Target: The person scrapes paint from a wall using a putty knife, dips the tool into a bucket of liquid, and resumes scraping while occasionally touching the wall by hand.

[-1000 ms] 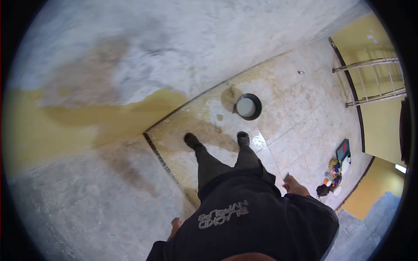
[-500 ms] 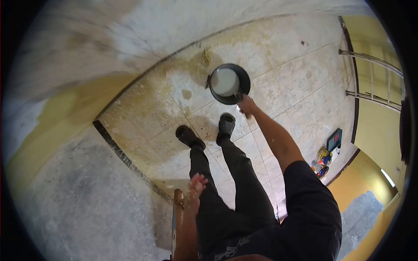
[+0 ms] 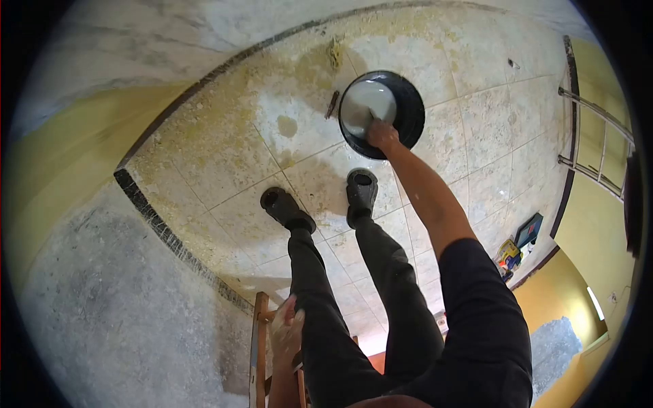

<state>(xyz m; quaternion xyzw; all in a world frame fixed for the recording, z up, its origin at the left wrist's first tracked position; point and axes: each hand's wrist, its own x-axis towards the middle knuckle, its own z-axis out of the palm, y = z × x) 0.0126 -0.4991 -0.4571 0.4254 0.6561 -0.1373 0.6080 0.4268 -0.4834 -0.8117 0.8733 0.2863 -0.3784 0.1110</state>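
Observation:
A round black tub (image 3: 412, 126) stands on the tiled floor in front of my feet, with a pale whitish liquid (image 3: 367, 102) inside it. My right hand (image 3: 383, 134) is over the tub's near side, its fingers closed round a tool that dips into the liquid; only a small dark part of the tool shows. My left hand (image 3: 288, 326) hangs beside my left thigh, near a wooden frame, its fingers partly curled and holding nothing that I can see.
A wooden ladder or stool (image 3: 259, 340) stands at my left. Metal rails (image 3: 598, 112) are at the right wall. A dark case (image 3: 528, 230) and colourful items (image 3: 509, 253) lie on the floor at the right. A small stick (image 3: 332, 105) lies beside the tub.
My right hand has moved over the liquid with the tool dipping in. My left hand has lowered towards the wooden frame. The camera view has shifted, and the tub looks larger.

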